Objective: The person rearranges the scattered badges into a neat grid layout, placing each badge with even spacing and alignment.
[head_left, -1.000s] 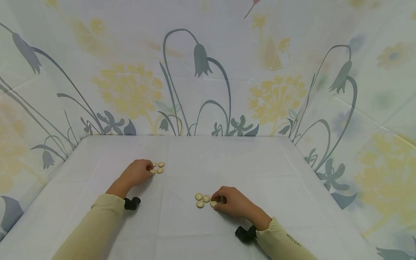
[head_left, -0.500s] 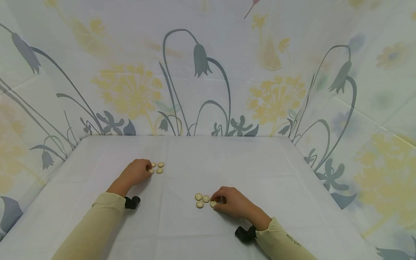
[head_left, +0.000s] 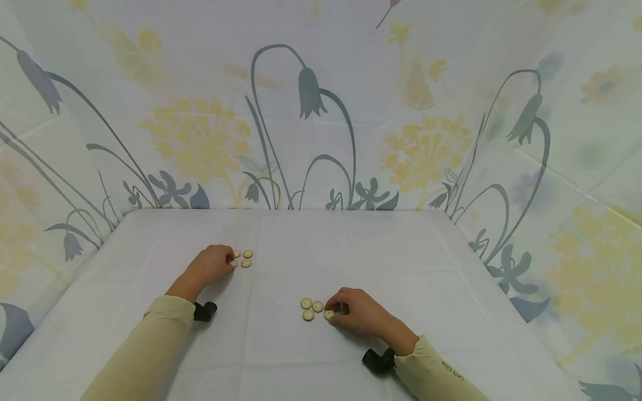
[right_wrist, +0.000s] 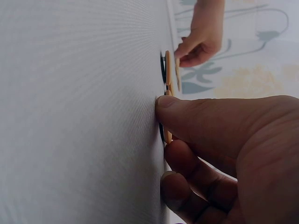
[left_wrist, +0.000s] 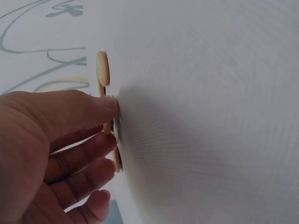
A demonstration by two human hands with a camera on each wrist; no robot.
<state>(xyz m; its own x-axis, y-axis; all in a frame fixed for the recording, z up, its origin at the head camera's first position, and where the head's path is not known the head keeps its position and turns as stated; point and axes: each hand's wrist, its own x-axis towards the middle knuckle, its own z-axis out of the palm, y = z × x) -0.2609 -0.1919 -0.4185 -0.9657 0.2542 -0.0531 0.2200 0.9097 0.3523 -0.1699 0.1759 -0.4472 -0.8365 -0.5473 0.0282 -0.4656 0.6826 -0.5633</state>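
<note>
Small round cream discs with tan edges and faint dark marks on top lie in two clusters on the white cloth. At the far-left cluster, my left hand (head_left: 209, 264) pinches the near-left disc (head_left: 233, 263) between thumb and fingers, and its fingers hide part of it. Beside it sit other discs (head_left: 246, 263), close together. My right hand (head_left: 358, 312) grips the rightmost disc (head_left: 329, 314) of the nearer cluster by its edges, thumb in front and index finger behind. Just left of that one lie several more discs (head_left: 308, 315). Both hands are low, with fingertips at the cloth in the wrist views.
A white cloth (head_left: 281, 356) with fold creases covers the table. Behind and at the sides rise white hangings (head_left: 351, 67) printed with grey bellflowers and yellow blooms. Black wrist devices (head_left: 379, 362) sit at both cuffs.
The left hand's disc has shifted slightly left, away from its neighbour, early in the span. My right hand and the nearer discs look still.
</note>
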